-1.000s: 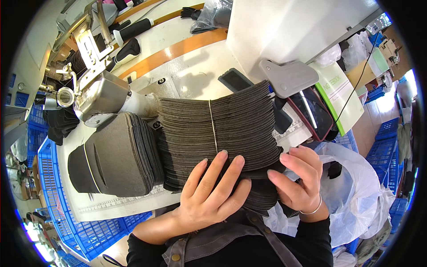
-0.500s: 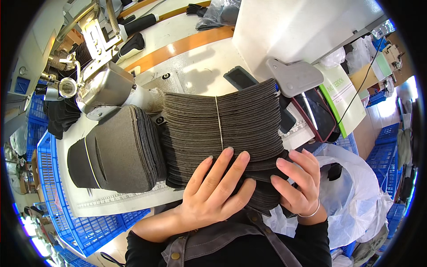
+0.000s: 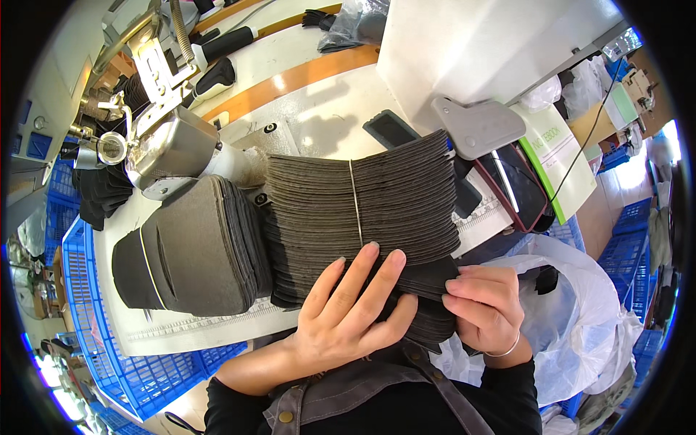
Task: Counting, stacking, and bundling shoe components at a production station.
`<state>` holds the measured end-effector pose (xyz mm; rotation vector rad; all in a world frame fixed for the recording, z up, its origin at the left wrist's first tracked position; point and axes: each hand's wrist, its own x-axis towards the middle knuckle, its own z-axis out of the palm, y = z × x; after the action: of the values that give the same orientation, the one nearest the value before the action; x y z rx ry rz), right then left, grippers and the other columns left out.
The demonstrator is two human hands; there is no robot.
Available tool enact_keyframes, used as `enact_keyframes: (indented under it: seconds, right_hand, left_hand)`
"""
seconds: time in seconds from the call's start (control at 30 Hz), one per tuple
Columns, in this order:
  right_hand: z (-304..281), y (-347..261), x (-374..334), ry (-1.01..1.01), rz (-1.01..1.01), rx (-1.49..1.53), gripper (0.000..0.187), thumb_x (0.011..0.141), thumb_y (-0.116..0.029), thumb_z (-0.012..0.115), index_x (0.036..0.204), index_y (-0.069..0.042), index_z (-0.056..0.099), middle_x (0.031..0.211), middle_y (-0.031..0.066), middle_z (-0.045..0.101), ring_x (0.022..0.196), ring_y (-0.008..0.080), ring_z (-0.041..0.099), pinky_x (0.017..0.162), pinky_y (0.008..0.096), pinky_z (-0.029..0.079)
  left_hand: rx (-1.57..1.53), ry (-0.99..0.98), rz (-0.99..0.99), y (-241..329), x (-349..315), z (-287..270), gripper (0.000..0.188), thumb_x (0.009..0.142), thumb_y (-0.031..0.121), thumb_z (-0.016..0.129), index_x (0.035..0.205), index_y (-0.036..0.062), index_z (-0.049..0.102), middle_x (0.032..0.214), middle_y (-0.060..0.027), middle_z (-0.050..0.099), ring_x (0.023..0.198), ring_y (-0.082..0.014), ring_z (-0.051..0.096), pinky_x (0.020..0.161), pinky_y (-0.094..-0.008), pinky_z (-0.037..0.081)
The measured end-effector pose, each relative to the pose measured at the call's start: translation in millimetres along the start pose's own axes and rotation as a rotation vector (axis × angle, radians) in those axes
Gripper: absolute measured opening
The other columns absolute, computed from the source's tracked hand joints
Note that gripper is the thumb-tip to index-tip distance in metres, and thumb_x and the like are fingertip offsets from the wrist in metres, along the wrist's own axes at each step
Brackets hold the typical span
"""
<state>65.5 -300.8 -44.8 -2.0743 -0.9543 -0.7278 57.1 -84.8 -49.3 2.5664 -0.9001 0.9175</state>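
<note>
A bundle of dark grey, felt-like cut pieces (image 3: pixel 319 210) stands on edge in front of me, with a pale band (image 3: pixel 356 196) around it. My left hand (image 3: pixel 348 308) lies on the near end of this bundle, fingers spread and pointing away, near the band. My right hand (image 3: pixel 487 308) pinches the right edge of a dark grey piece (image 3: pixel 428 279) at the near end, thumb and fingers pressed together. A second bundle (image 3: pixel 196 246), also banded, lies flat to the left. The pieces' lower parts under my left palm are hidden.
A metal sewing machine head (image 3: pixel 174 145) stands at the upper left. Blue plastic crates (image 3: pixel 94 326) sit beside the table's left edge. To the right are a phone (image 3: pixel 525 185), a green-edged notebook (image 3: pixel 554 159), a grey plate-like part (image 3: pixel 478 127) and a white plastic bag (image 3: pixel 580 312).
My right fingers have come together and closed on the edge of a dark grey piece, which lies flatter and farther right. My left hand has hardly moved.
</note>
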Motion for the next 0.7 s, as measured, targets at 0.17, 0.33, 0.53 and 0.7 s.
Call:
enact_keyframes:
  seconds: [0.17,0.33,0.53,0.7]
  right_hand:
    - [-5,3,3,-0.048,0.060,0.183,0.029,0.065,0.006,0.071,0.092,-0.002,0.070,0.102,0.0097,0.066,0.082,0.0231,0.062,0.072,0.0302,0.054]
    - [-15,13,4,-0.117,0.282,0.545,0.024,0.070,0.006,0.068,0.093,-0.002,0.070,0.103,0.0169,0.064,0.077,0.0222,0.064,0.064,0.0310,0.053]
    - [-2,24,19,0.039,-0.011,-0.208,0.031,0.068,0.001,0.074,0.098,-0.006,0.072,0.118,0.0132,0.054,0.090,0.0244,0.060,0.075,0.0329,0.051]
    - [-3,25,17,-0.010,-0.190,-0.384,0.033,0.067,-0.008,0.076,0.100,-0.009,0.074,0.115,0.0120,0.058,0.097,0.0252,0.056,0.078,0.0384,0.050]
  left_hand:
    - [-0.023,0.048,0.061,-3,1,1,0.020,0.082,0.020,0.062,0.102,0.0238,0.061,0.122,-0.0129,0.062,0.106,-0.0311,0.063,0.092,-0.0392,0.046]
    - [0.023,-0.071,0.014,3,10,-12,0.025,0.081,0.019,0.064,0.105,0.0244,0.066,0.127,-0.0151,0.058,0.107,-0.0305,0.062,0.092,-0.0401,0.046]
    - [-0.024,-0.073,-0.049,4,13,-11,0.027,0.079,0.020,0.064,0.106,0.0234,0.064,0.125,-0.0178,0.059,0.110,-0.0337,0.061,0.094,-0.0414,0.045]
    - [-0.038,-0.122,-0.068,3,15,-12,0.027,0.079,0.022,0.064,0.106,0.0225,0.060,0.124,-0.0209,0.061,0.113,-0.0365,0.060,0.095,-0.0434,0.045]
